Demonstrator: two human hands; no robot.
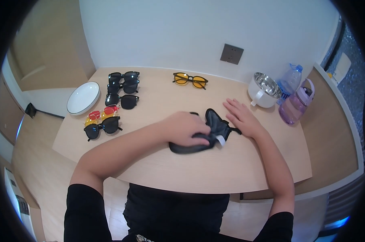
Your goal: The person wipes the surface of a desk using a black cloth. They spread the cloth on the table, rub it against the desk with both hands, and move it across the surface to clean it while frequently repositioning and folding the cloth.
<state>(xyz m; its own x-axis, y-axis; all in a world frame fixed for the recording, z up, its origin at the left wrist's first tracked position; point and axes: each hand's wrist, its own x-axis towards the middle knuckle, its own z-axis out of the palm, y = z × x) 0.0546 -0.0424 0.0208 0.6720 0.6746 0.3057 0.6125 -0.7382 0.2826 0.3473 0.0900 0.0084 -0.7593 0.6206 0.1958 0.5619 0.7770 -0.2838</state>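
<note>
In front of me on the table lies a black, soft, padded item with a small white tag and a short strap, perhaps a case or an eye mask; I cannot tell which. My left hand is closed over its left part, the fingers curled onto the dark fabric and slightly blurred. Beside its right end, my right hand rests on the tabletop with fingers stretched out, holding nothing. The strap reaches close to the right palm.
Several dark sunglasses line the table's left side, with red-and-yellow-lensed glasses among them. A white dish stands farther left. Yellow-lensed glasses lie at the back. A white cup, clear bottle and purple bottle stand right.
</note>
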